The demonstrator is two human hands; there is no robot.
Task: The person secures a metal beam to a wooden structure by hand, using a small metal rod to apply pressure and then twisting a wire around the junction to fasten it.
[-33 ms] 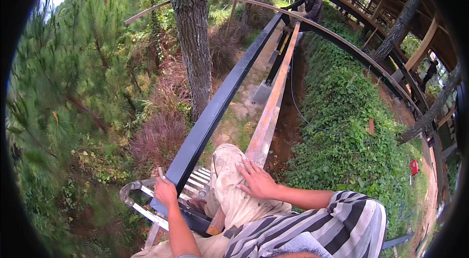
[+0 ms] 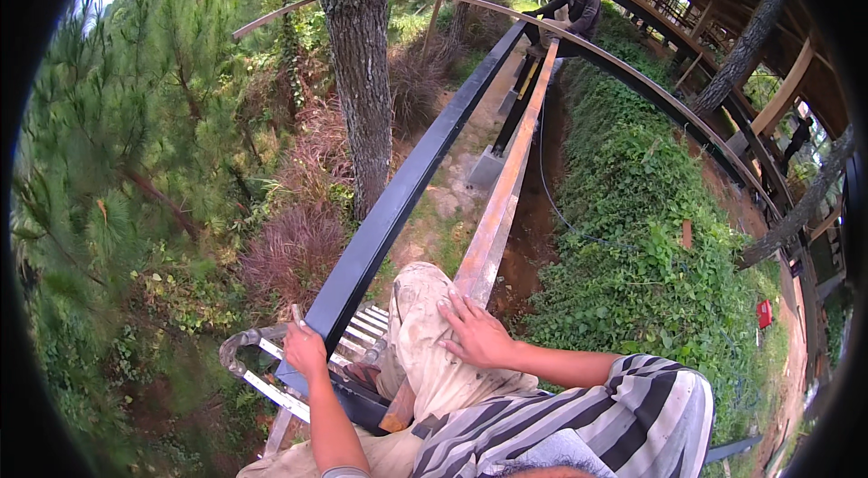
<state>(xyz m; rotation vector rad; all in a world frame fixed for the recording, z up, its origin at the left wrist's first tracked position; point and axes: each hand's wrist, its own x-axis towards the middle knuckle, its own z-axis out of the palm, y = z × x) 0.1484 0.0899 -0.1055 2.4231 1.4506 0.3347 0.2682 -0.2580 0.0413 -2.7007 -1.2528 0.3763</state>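
Black beam (image 2: 407,179) stretching ahead past the tree trunk (image 2: 357,62), near end gripped by left hand (image 2: 305,350), fingers wrapped over its edge. Right hand (image 2: 476,331) open, flat on pale trouser knee (image 2: 425,333), just beside rusty beam (image 2: 502,198). Ladder (image 2: 271,378) below. Another person (image 2: 579,8) at far end.

Left hand (image 2: 305,349) fingertips — behind black beam (image 2: 398,198)

Long dark metal beam (image 2: 407,179), running away toward the far end, near end gripped along its left edge. Beside it, a rusty orange beam (image 2: 506,179), parallel, near end under a resting palm.
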